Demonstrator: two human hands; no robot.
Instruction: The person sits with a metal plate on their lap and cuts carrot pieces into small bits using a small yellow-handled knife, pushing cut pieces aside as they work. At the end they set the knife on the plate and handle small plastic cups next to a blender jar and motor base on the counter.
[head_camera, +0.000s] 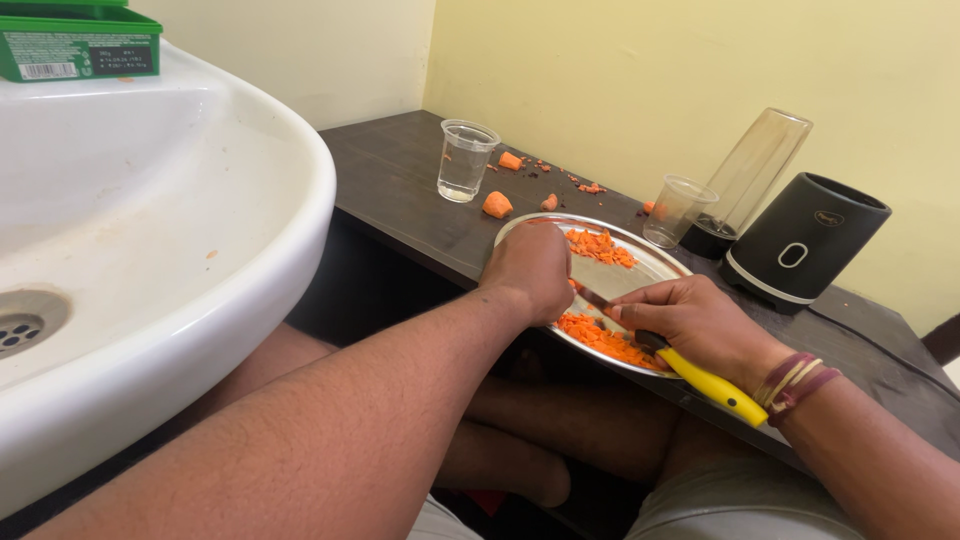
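Close together, both hands (610, 295) crowd the plate (655, 262) overhanging the counter (400, 180) edge

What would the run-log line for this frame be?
left hand pressing down on steel plate | right hand grip on yellow-handled knife | chopped carrot in two heaps on plate

two clear plastic cups (465, 160), one steel plate (655, 265), one yellow-handled knife (700, 380), one blender base (803, 245), one blender jar (750, 175), one sink (150, 250)

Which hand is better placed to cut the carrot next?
Right. The right hand already holds the yellow-handled knife over the steel plate; the left hand only rests at the chopped carrot.
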